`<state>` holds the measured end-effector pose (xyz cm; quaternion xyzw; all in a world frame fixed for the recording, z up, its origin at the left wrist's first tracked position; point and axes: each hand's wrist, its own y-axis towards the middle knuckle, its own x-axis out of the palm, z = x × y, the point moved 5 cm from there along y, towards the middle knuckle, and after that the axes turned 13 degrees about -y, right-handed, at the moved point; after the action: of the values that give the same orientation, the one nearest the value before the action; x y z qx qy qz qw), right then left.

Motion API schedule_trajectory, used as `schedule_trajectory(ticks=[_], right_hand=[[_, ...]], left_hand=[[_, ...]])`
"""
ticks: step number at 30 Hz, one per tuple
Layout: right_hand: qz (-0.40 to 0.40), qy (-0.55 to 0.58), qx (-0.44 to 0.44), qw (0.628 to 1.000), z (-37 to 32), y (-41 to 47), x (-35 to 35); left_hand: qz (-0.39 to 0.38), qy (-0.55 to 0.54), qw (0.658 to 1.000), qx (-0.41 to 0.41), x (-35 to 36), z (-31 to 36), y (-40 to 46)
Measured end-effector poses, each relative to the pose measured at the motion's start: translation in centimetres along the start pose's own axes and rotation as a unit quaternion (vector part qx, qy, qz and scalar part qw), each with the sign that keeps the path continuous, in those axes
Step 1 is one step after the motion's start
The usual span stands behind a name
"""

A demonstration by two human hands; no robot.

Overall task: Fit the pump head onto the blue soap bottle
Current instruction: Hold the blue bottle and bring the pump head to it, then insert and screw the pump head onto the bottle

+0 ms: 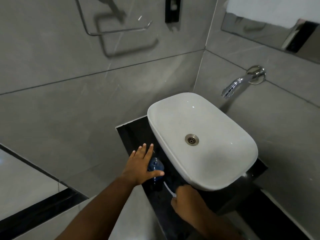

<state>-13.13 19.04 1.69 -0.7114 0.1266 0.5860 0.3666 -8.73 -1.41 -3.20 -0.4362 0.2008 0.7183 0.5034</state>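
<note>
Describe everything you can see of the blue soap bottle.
The blue soap bottle stands on the black counter, close beside the white basin. It looks like translucent dark blue plastic, seen from above, its lower part lost in shadow. No pump head sits on it. The open left hand reaches over it and covers its left side; whether the hand touches it is unclear. The right hand is closed around something with a thin white tube sticking out toward the bottle.
</note>
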Motion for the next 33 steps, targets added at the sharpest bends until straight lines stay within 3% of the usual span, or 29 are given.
schedule_trajectory(ticks=[9, 15, 26, 33], right_hand=[[0.085, -0.003, -0.084, 0.993, 1.0, 0.4, -12.4], [0.074, -0.005, -0.115, 0.991, -1.5, 2.4, -15.6], [0.020, -0.072, -0.107, 0.992, -6.1, 6.0, -14.4], [-0.049, -0.025, -0.122, 0.991, -6.9, 8.9, -10.8]], left_hand=[[0.020, 0.043, 0.999, 0.016, 0.2, 0.1, -0.3], [0.014, 0.042, 0.997, 0.059, 0.2, -0.1, 0.4], [0.020, 0.055, 0.995, 0.083, 0.3, -0.2, 1.0], [0.011, 0.055, 0.993, 0.105, 0.0, -0.2, 1.2]])
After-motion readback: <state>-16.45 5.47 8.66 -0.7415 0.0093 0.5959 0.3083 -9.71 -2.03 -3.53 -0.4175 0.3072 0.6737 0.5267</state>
